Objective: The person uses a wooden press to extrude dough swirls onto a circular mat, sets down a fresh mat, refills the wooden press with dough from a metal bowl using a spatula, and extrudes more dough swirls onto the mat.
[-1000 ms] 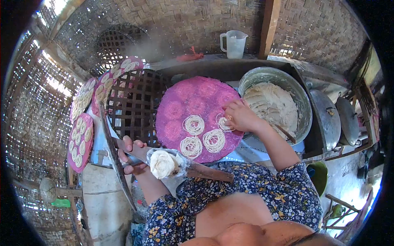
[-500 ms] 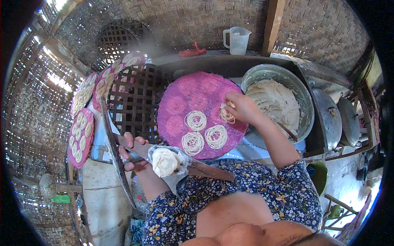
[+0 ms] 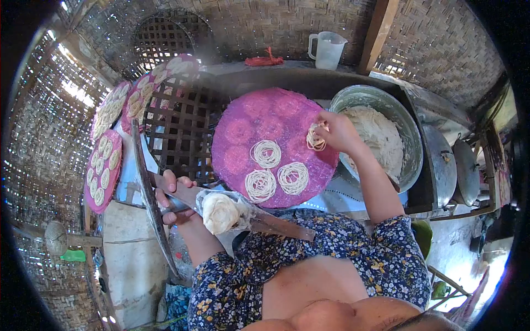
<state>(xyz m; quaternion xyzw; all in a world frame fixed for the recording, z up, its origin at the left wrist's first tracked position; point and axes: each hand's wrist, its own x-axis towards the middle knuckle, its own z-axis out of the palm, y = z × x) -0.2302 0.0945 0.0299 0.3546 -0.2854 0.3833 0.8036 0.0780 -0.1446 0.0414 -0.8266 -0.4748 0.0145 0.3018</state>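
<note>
My left hand (image 3: 178, 199) is wrapped round the handle of a wooden press (image 3: 279, 225), with a lump of white dough (image 3: 221, 214) in its middle. A long dark wooden bar (image 3: 148, 193) crosses near those fingers. On a round pink mat (image 3: 229, 163) lie three coiled nests of pale noodles: one farther back (image 3: 265, 154), one at front left (image 3: 260, 186) and one at front right (image 3: 293, 178). Over the mat's right side, my right hand (image 3: 339, 134) pinches a smaller bunch of noodle strands (image 3: 316, 138). Paler round marks show elsewhere on the mat.
At right stands a large metal basin (image 3: 411, 160) of dough (image 3: 381, 140), with lidded pots (image 3: 440, 157) beyond. A slatted basket (image 3: 185, 132) is at left, near pink mats (image 3: 104, 174) bearing noodle coils. Behind are a plastic jug (image 3: 329, 51) and a red bag (image 3: 265, 60).
My right hand has shifted slightly toward the back right of the mat with the noodle strands. The left hand keeps its hold on the press; the whole view has shifted a little.
</note>
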